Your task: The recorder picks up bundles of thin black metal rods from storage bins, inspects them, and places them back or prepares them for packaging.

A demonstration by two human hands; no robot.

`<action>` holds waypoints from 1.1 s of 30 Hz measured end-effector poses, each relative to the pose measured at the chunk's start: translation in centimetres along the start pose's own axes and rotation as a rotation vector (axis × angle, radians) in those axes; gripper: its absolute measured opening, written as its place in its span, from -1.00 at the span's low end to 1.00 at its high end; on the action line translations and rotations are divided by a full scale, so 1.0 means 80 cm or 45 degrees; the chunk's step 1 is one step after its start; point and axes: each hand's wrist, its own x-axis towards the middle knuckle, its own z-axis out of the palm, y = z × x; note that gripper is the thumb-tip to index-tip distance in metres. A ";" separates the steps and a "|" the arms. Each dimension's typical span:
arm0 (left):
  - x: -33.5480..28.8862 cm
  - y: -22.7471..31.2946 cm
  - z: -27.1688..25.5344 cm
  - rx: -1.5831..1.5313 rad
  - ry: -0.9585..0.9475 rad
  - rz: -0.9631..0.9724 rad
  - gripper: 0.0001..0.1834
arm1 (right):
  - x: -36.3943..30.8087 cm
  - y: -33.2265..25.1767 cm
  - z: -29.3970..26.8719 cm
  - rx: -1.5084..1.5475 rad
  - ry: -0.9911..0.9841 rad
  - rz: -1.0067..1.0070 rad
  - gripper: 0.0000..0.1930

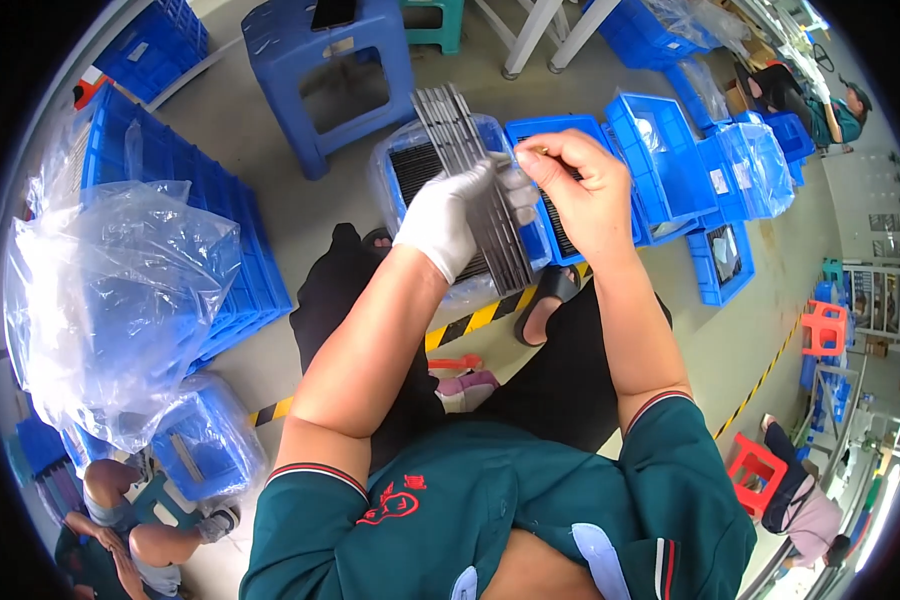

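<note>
My left hand [442,218] wears a white glove and is closed round a bundle of long, dark grey strips [502,242]. The strips lie side by side, slanting from upper left to lower right. Just right of their upper part, my bare right hand [588,195] pinches thumb against forefinger. A tiny brownish speck shows at those fingertips, too small to name. Beneath the bundle stands a blue crate lined with clear plastic [382,165], holding more dark strips. Partly behind my right hand is another blue crate [530,127] with rows of dark pieces inside.
A blue plastic stool [315,100] with a dark phone-like object on it stands beyond the crates. Stacked blue crates [255,250] under clear plastic [120,300] rise at left. More blue bins [660,165] stand at right. Other people sit lower left, lower right and upper right.
</note>
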 end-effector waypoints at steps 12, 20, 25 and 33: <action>0.003 0.011 -0.017 -0.064 0.142 0.110 -0.63 | -0.019 0.024 0.014 -0.069 -0.093 -0.015 -0.90; 0.007 0.008 -0.020 0.012 0.196 0.164 -0.79 | -0.017 0.006 0.017 -0.675 -0.084 -0.696 -0.91; 0.007 0.006 -0.019 -0.014 0.204 0.151 -0.79 | -0.014 0.011 0.018 -0.724 -0.178 -0.536 -0.88; 0.009 0.007 -0.022 -0.067 0.212 0.143 -0.77 | -0.009 0.005 0.015 -0.374 -0.109 -0.360 -0.91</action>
